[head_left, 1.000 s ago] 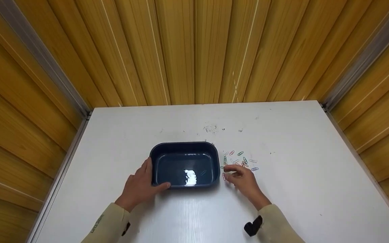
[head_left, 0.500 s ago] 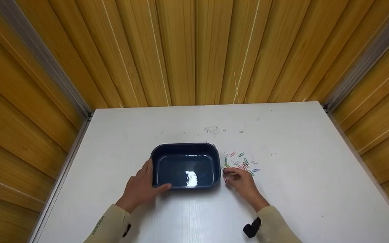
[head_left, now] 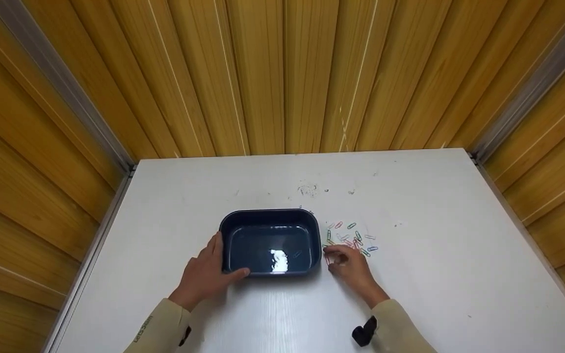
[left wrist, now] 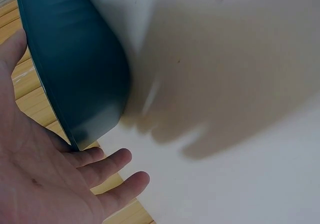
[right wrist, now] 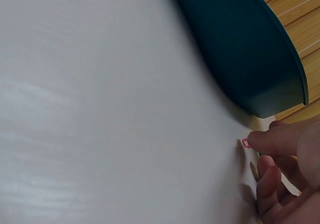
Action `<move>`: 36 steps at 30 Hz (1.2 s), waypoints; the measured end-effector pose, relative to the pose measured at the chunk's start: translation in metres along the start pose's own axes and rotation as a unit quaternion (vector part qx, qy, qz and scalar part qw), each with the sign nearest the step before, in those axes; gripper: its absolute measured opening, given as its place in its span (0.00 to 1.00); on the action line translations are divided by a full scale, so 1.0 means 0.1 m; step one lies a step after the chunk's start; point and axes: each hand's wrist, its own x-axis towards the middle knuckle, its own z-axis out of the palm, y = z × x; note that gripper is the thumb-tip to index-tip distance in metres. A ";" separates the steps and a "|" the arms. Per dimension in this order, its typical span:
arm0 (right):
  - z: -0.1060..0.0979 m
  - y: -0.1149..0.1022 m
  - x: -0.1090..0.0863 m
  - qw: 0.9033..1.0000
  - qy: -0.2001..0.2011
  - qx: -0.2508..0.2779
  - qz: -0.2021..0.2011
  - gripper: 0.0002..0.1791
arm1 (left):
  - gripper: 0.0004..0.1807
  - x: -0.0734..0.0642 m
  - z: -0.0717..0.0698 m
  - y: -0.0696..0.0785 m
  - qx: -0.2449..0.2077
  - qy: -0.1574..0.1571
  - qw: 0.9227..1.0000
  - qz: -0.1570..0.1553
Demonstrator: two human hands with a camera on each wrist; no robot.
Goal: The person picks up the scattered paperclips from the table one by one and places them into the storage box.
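Note:
A dark blue rectangular box (head_left: 263, 240) stands upright on the white table, with one paper clip (head_left: 296, 254) visible on its floor. Along its left wall lie the fairly straight fingers of my left hand (head_left: 204, 274), the thumb at the front rim. Just off the box's right side, my right hand (head_left: 353, 269) has index finger and thumb bent about a red paper clip (head_left: 327, 259). In the right wrist view, that red clip (right wrist: 246, 143) pokes out past a fingertip. Several coloured paper clips (head_left: 358, 241) lie scattered beyond the right hand.
The white table (head_left: 424, 206) has dark scuff marks (head_left: 307, 189) behind the box. Yellow wood-patterned panels (head_left: 282, 78) rise at the back and both sides. A blue clip (head_left: 372, 249) lies at the right of the scattered clips.
My right index finger and thumb have drawn in around the red clip beside the box. The left hand and the box hold their place; the head view has shifted slightly.

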 end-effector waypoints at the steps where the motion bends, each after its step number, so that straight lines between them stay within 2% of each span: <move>1: 0.01 0.01 0.00 1.000 -0.001 0.001 0.001 0.24 | 0.65 0.00 0.00 0.00 0.000 0.000 1.000 0.000; 8: 0.03 -0.02 0.00 1.000 0.000 -0.014 0.020 0.24 | 0.65 0.00 0.00 0.00 -0.005 -0.001 1.000 0.000; 17: 0.05 -0.01 0.00 1.000 0.011 -0.014 -0.002 0.24 | 0.65 -0.01 0.00 -0.01 -0.014 -0.008 1.000 -0.002; 36: 0.08 -0.01 0.00 1.000 0.022 -0.015 0.004 0.25 | 0.66 -0.02 -0.01 0.00 -0.019 -0.007 1.000 -0.003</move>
